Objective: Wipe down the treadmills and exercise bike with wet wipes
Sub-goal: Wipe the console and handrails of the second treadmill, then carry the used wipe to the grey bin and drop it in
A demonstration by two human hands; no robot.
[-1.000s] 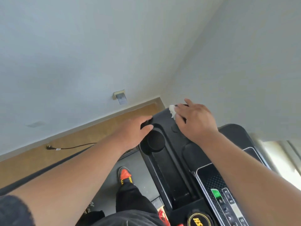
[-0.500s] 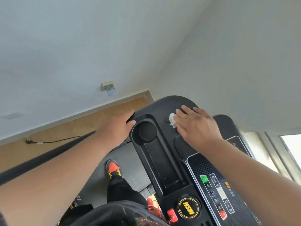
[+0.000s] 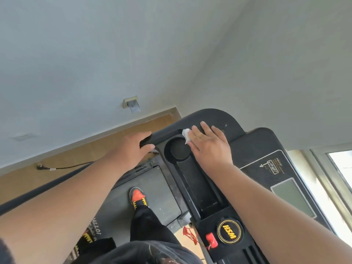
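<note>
I stand on a black treadmill and look down at its console (image 3: 253, 149). My right hand (image 3: 207, 143) lies flat with straight fingers on the console's upper left part, pressing a crumpled white wet wipe (image 3: 186, 134) against the surface. The wipe pokes out past the fingers, just above the round cup holder (image 3: 178, 149). My left hand (image 3: 133, 147) grips the console's left end, thumb and fingers curled round the black edge. Most of the wipe is hidden under my right palm.
A long storage tray (image 3: 200, 187) runs down from the cup holder to a yellow-ringed dial (image 3: 229, 231) and a red safety key (image 3: 211, 242). A display (image 3: 293, 197) sits at the right. The running belt (image 3: 152, 191), my shoe (image 3: 138, 197), a floor plug (image 3: 40, 166) and walls surround it.
My right hand has slid the wipe leftward and toward me across the console's top, from its far edge to the cup holder's rim. My left hand has kept its grip on the console's left end.
</note>
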